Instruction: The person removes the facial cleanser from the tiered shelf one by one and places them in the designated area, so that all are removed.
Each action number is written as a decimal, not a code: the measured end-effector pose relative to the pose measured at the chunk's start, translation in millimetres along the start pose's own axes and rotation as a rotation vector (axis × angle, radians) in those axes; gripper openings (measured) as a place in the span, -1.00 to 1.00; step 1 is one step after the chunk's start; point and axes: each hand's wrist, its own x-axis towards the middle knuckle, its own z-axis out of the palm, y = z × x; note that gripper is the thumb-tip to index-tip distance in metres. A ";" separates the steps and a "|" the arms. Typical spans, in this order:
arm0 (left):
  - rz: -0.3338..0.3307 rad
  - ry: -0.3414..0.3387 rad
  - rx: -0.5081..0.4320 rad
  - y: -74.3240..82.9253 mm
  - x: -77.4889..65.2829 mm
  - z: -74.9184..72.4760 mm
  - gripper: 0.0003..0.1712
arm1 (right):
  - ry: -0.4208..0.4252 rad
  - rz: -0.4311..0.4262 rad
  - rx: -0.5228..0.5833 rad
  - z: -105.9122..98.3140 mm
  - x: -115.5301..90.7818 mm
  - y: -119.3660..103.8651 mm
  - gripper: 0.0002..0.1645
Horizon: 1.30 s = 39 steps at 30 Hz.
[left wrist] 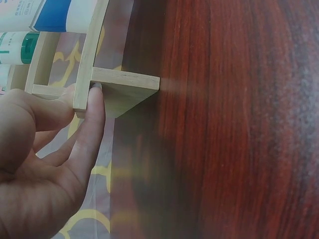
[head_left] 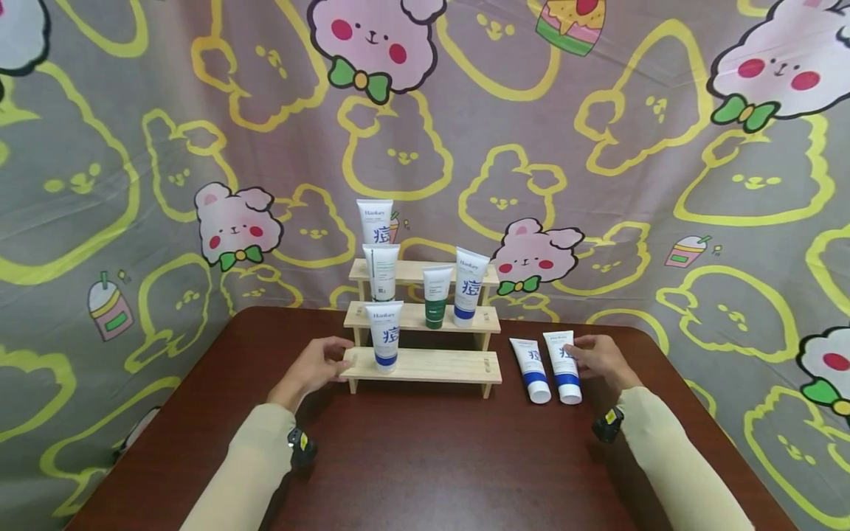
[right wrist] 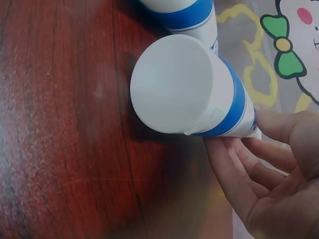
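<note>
A three-tier wooden display stand (head_left: 438, 363) bears several squeeze tubes. My left hand (head_left: 313, 367) pinches the left end of its lowest shelf, thumb above and a finger beneath, as the left wrist view shows. One white-and-blue tube (head_left: 385, 335) stands cap down on that shelf, close to the left end. To the right of the stand, two more white-and-blue tubes lie on the table, caps towards me. My right hand (head_left: 603, 361) holds the outer tube (head_left: 567, 377) by its side, thumb on top. The inner tube (head_left: 531, 372) lies beside it, untouched.
On the middle tier stand a white tube (head_left: 381, 274), a green-and-white tube (head_left: 435, 295) and a white-and-blue tube (head_left: 468, 287). Another tube (head_left: 375, 220) is on the top tier, its lower part hidden. A cartoon-printed curtain (head_left: 292, 147) hangs behind the dark wooden table (head_left: 425, 457).
</note>
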 end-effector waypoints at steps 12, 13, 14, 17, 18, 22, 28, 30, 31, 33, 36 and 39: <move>0.005 0.000 -0.004 1.2 -0.7 -0.3 -0.58 | -0.008 0.016 -0.043 1.6 1.1 9.6 -0.29; 0.005 0.000 -0.003 1.3 -1.0 -0.2 -0.58 | -0.008 0.020 -0.045 1.7 1.2 10.1 -0.29; 0.003 0.002 -0.006 1.5 -1.1 -0.2 -0.59 | -0.008 0.024 -0.049 1.5 1.3 10.5 -0.29; 0.011 -0.002 -0.004 1.5 -1.1 -0.4 -0.59 | -0.009 0.035 -0.057 1.8 1.1 11.5 -0.29; 0.008 0.000 -0.006 1.6 -1.1 -0.4 -0.59 | -0.011 0.037 -0.057 1.7 1.4 12.0 -0.29; -0.002 0.002 0.013 1.8 -0.9 -0.3 -0.58 | -0.018 0.042 -0.055 1.5 -0.2 11.3 -0.27; -0.014 0.004 0.025 2.1 -0.5 -0.1 -0.57 | -0.018 0.048 -0.088 -0.6 1.2 13.2 -0.31; -0.015 0.005 0.020 2.2 -0.5 0.1 -0.57 | -0.016 0.053 -0.100 -1.8 1.9 14.3 -0.33; -0.014 0.004 0.021 1.9 -0.3 0.0 -0.57 | -0.018 0.055 -0.103 -2.3 1.9 14.8 -0.34; -0.010 0.001 0.020 2.1 -0.4 0.0 -0.57 | -0.024 0.054 -0.106 -3.3 1.0 15.3 -0.35; -0.007 0.000 0.014 2.1 -0.2 0.1 -0.58 | -0.031 0.050 -0.102 -5.0 -1.3 15.0 -0.38; 0.001 -0.001 0.007 2.0 -0.6 -0.1 -0.58 | -0.032 0.041 -0.096 -7.3 -4.0 13.0 -0.41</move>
